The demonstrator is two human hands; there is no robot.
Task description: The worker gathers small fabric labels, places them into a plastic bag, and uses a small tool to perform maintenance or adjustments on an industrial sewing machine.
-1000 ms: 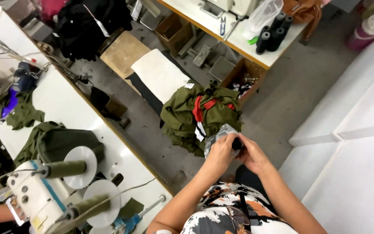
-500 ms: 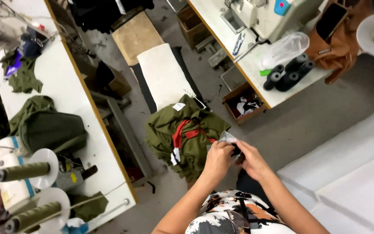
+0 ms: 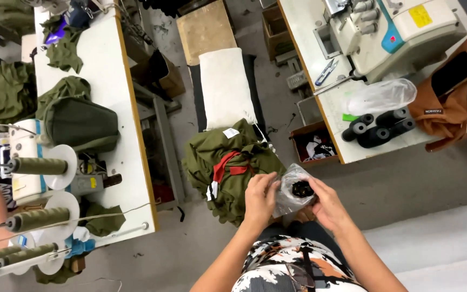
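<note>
My left hand (image 3: pixel 259 199) and my right hand (image 3: pixel 326 204) hold a small clear plastic bag (image 3: pixel 292 189) between them, low in the middle of the head view. Something small and black sits inside the bag. Both hands grip the bag's sides, fingers curled on the plastic. Just left of my hands lies a pile of olive green garments (image 3: pixel 227 167) with a red strap (image 3: pixel 228 165) on a bench seat.
A white padded bench (image 3: pixel 226 89) runs up the middle. A sewing table (image 3: pixel 95 124) at left carries thread cones (image 3: pixel 39 166) and green fabric. At right a table (image 3: pixel 312 70) holds a sewing machine (image 3: pixel 395 30), black thread spools (image 3: pixel 377 130), scissors and a brown garment (image 3: pixel 455 108).
The view has swung, so the tables and the garment pile shifted in the frame. My hands stay together on the plastic bag, fingers working at it.
</note>
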